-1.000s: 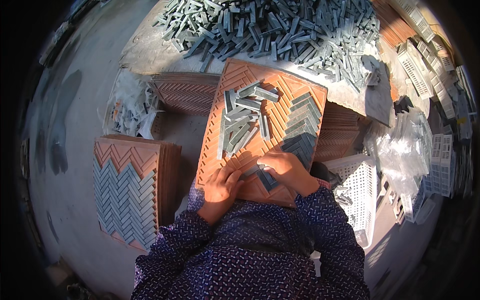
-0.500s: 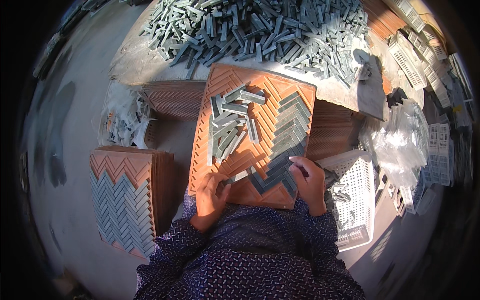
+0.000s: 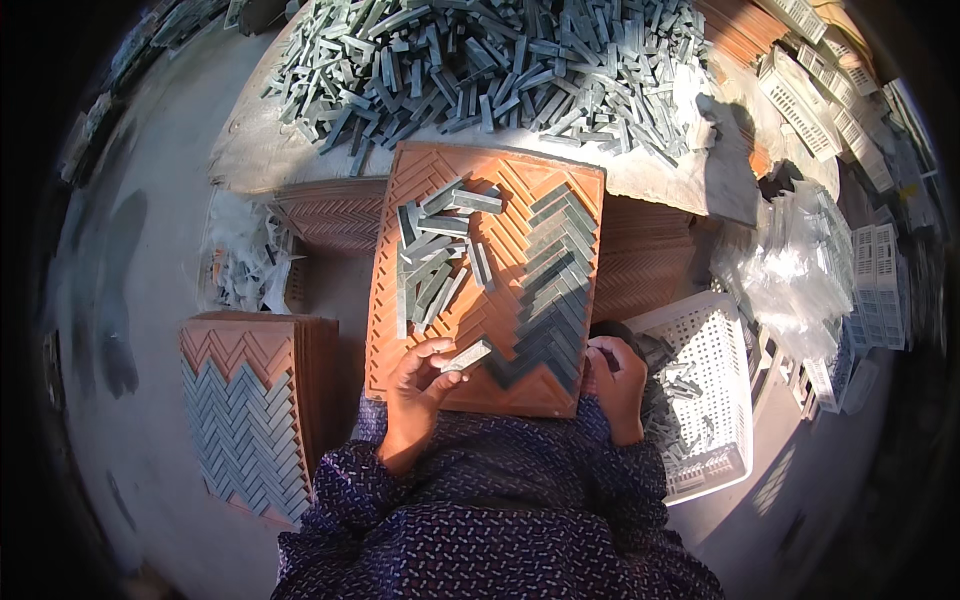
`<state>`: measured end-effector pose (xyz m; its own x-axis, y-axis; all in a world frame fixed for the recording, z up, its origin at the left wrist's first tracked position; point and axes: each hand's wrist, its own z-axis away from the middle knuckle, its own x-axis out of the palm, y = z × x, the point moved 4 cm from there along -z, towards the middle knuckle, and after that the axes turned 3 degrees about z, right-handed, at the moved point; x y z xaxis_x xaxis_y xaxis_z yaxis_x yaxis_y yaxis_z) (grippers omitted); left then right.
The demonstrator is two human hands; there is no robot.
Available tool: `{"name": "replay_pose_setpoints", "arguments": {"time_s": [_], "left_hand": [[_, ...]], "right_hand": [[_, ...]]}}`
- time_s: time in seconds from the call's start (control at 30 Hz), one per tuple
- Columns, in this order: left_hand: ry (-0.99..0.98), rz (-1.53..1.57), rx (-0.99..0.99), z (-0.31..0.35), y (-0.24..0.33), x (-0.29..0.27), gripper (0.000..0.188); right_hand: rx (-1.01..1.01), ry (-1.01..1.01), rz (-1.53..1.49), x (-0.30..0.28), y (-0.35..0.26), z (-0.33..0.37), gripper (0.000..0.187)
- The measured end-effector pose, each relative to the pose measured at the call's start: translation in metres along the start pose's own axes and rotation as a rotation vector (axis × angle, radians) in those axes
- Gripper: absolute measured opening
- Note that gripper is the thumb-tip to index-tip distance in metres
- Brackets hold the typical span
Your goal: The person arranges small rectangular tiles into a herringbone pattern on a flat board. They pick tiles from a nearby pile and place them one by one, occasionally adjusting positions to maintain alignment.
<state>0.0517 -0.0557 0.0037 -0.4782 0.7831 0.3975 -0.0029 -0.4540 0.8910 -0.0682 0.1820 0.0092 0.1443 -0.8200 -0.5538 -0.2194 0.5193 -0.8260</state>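
A reddish-orange tray (image 3: 440,396) with herringbone grooves rests tilted on my lap, its far end toward the table. Grey-green stone strips (image 3: 553,290) fill the grooves along its right side in a zigzag. Toward its upper left lies a small heap of loose strips (image 3: 437,226). My left hand (image 3: 412,392) pinches one pale grey stone strip (image 3: 467,356) between thumb and fingers, above the tray's near part. Beside the tray's right edge is my right hand (image 3: 619,384), its fingers curled together; what they hold, if anything, is hidden.
A large pile of stone strips (image 3: 470,75) covers the table (image 3: 235,150) ahead. On the left stands a stack of trays (image 3: 245,420), the top one filled with strips. A white perforated basket (image 3: 722,380) holding strips sits to the right, near clear plastic sheets (image 3: 785,250).
My left hand has raised the stone strip off the tray's near part. My right hand has moved from the laid strips to just past the tray's right edge. The view has shifted slightly.
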Motion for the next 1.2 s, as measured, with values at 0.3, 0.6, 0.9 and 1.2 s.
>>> {"name": "replay_pose_setpoints", "arguments": {"time_s": [0.3, 0.6, 0.9, 1.2], "left_hand": [[-0.052, 0.268, -0.247, 0.001, -0.008, -0.001, 0.023], [-0.173, 0.304, -0.478, 0.011, -0.025, 0.013, 0.028], [-0.199, 0.232, -0.523, 0.015, -0.013, 0.024, 0.037], [-0.230, 0.212, -0.513, 0.015, -0.021, 0.023, 0.036]], "right_hand": [[0.020, -0.043, 0.041, -0.002, 0.006, 0.003, 0.011], [-0.028, -0.088, 0.198, 0.005, 0.004, 0.011, 0.013], [0.059, -0.095, 0.171, 0.011, 0.005, 0.015, 0.014], [0.058, -0.092, 0.153, 0.010, 0.007, 0.014, 0.013]]}}
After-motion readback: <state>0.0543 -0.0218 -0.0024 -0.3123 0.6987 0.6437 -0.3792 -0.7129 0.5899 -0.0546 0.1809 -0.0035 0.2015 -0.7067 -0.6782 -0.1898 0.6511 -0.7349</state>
